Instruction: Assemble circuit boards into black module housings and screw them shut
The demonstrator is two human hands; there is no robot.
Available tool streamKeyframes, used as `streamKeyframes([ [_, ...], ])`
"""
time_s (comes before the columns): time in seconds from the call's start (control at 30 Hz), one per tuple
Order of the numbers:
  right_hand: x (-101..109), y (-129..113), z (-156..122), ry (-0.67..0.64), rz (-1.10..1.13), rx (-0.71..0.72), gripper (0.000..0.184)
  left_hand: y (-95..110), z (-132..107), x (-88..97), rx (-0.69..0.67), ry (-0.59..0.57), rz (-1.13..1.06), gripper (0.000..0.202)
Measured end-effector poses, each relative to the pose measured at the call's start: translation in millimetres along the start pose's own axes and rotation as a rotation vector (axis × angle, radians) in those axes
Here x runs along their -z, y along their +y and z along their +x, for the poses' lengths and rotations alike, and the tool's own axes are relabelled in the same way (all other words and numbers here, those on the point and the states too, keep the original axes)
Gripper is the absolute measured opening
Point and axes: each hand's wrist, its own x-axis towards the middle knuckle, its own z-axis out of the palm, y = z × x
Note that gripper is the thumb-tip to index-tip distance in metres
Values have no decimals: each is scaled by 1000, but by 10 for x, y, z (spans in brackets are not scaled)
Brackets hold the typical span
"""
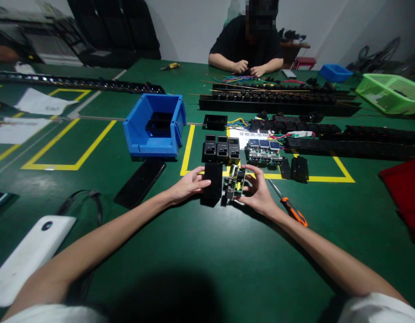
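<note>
- While the left hand (pixel 190 185) grips the black rectangular plastic case (pixel 213 184) at its left edge, its thumb presses on the near face and its other fingers are bent close, their tips partly hidden.
- Curved wider, the right hand (pixel 259 194) holds a small circuit board with white and yellow parts (pixel 239 183) between the index finger at the far end and the thumb at the near end.
- Case and board stand side by side, a narrow gap between them, above the green tabletop (pixel 143 242).
- Just beyond the case, three small black plastic modules (pixel 222 149) form a row.
- Near the right wrist lies a screwdriver with an orange-and-black handle (pixel 293 211).
</note>
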Motion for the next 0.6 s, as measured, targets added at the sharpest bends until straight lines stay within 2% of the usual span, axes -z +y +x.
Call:
streamKeyframes([
  [0.13,16,19,5,-13,-40,-8,91,14,-3,-63,-1,39,3,61],
  [0.3,31,27,22,-22,-28,11,87,39,28,-185,-15,19,-62,51],
  [0.43,30,23,21,-24,-30,0,86,17,70,-259,-24,-12,-89,55],
  [0.6,24,5,12,-50,-58,14,84,-42,99,-250,-30,-25,-71,57],
])
